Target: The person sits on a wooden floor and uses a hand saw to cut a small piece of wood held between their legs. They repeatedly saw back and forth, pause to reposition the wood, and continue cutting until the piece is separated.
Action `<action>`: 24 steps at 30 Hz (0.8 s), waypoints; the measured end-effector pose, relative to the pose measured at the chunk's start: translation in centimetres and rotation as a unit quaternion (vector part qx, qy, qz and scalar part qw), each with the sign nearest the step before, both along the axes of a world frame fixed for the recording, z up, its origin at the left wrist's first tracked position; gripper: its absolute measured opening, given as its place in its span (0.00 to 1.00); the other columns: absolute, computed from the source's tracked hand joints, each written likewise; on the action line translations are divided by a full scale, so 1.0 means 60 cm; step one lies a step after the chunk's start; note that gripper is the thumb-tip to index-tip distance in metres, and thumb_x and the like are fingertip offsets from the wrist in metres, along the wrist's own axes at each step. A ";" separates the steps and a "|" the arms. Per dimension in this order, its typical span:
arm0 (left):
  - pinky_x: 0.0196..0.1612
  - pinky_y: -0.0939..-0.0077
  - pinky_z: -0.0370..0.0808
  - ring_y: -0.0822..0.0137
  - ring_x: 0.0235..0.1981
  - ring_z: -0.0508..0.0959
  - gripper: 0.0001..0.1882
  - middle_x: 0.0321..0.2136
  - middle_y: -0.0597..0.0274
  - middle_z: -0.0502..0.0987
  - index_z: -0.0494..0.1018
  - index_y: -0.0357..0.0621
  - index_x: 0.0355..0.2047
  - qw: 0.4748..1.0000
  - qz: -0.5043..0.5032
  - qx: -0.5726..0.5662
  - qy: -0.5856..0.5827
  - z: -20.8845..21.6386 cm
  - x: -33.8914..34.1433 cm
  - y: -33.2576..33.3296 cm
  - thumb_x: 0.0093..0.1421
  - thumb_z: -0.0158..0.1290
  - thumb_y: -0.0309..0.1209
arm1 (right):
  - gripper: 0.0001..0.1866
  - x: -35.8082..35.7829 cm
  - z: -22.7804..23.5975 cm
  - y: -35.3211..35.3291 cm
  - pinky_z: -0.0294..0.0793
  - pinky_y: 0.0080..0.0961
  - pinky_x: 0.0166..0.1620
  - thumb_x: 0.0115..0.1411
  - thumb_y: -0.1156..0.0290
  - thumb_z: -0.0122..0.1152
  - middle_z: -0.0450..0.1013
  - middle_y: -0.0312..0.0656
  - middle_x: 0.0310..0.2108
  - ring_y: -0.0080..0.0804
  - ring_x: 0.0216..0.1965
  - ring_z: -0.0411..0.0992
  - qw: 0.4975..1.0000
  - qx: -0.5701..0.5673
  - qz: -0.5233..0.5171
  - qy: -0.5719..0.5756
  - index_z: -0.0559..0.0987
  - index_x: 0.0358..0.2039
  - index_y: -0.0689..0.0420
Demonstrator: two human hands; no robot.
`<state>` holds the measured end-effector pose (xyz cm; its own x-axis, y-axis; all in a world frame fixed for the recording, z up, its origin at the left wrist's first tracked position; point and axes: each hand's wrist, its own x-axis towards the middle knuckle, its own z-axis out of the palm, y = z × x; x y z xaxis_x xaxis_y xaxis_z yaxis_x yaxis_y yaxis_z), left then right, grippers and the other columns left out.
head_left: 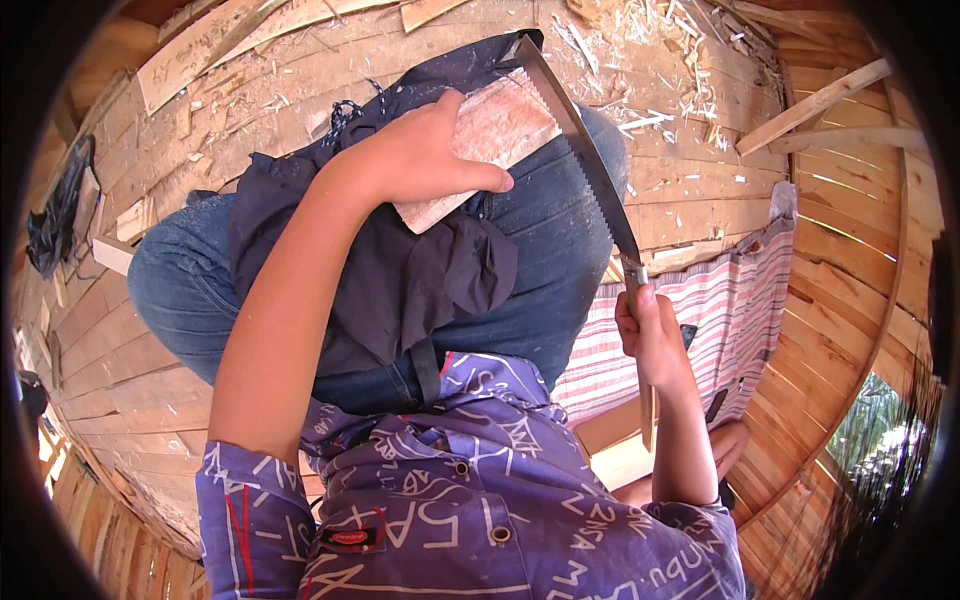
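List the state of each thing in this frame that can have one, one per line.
Pale flat wooden block: lying on the dark cloth, pressed down by the left hand.
Long toothed saw blade: its edge against the block's right side.
Left hand: shut on the block.
Right hand: shut on the saw's handle.
Dark cloth: draped over the lap, crumpled.
Pale wood shavings: scattered on the plank floor.

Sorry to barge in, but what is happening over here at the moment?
A person sits on a plank floor with a dark cloth over their lap. The left hand presses a pale wooden block down on the knee, while the right hand grips the handle of a handsaw whose blade lies against the block's edge. Wood shavings litter the floor beyond.
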<state>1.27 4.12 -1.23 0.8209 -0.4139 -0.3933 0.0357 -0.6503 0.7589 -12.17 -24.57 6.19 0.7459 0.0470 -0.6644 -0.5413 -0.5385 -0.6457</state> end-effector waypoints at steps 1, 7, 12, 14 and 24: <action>0.52 0.65 0.69 0.48 0.49 0.74 0.47 0.46 0.35 0.73 0.60 0.27 0.54 1.000 0.001 0.006 0.000 -0.001 0.000 0.000 0.44 0.63 0.51 | 0.36 0.001 0.001 0.000 0.46 0.19 0.16 0.64 0.35 0.29 0.51 0.29 0.12 0.16 0.13 0.48 1.000 0.001 0.000 0.003 0.59 0.16 0.55; 0.51 0.65 0.70 0.49 0.48 0.75 0.46 0.44 0.36 0.74 0.60 0.26 0.54 1.000 -0.014 -0.003 0.001 -0.003 0.001 0.003 0.45 0.62 0.50 | 0.37 -0.009 -0.001 -0.001 0.46 0.18 0.17 0.63 0.32 0.29 0.52 0.29 0.12 0.16 0.14 0.48 1.000 -0.012 0.003 -0.010 0.59 0.17 0.55; 0.52 0.64 0.69 0.43 0.50 0.73 0.53 0.46 0.26 0.69 0.60 0.17 0.51 1.000 -0.002 -0.022 -0.006 -0.011 0.001 0.004 0.41 0.62 0.57 | 0.37 -0.017 -0.004 -0.013 0.46 0.18 0.17 0.61 0.30 0.30 0.51 0.29 0.13 0.16 0.14 0.48 1.000 -0.001 -0.009 -0.009 0.59 0.17 0.55; 0.52 0.65 0.69 0.44 0.50 0.73 0.51 0.46 0.28 0.71 0.60 0.20 0.52 1.000 -0.003 -0.015 -0.010 -0.012 0.000 0.004 0.42 0.62 0.55 | 0.37 -0.017 -0.002 -0.014 0.45 0.18 0.17 0.61 0.30 0.30 0.51 0.29 0.13 0.15 0.14 0.48 1.000 -0.003 -0.011 -0.002 0.59 0.17 0.55; 0.52 0.65 0.70 0.42 0.49 0.74 0.55 0.45 0.24 0.70 0.60 0.16 0.51 1.000 -0.004 -0.016 0.000 -0.009 0.003 0.006 0.40 0.62 0.59 | 0.37 -0.020 -0.008 -0.018 0.46 0.16 0.17 0.61 0.30 0.31 0.51 0.28 0.14 0.15 0.15 0.49 1.000 0.014 -0.011 0.013 0.60 0.18 0.55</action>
<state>1.47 4.46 -1.78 0.8173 -0.4332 -0.3800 0.0301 -0.6264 0.7789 -13.34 -25.63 5.71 0.7298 0.0500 -0.6819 -0.5688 -0.5089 -0.6461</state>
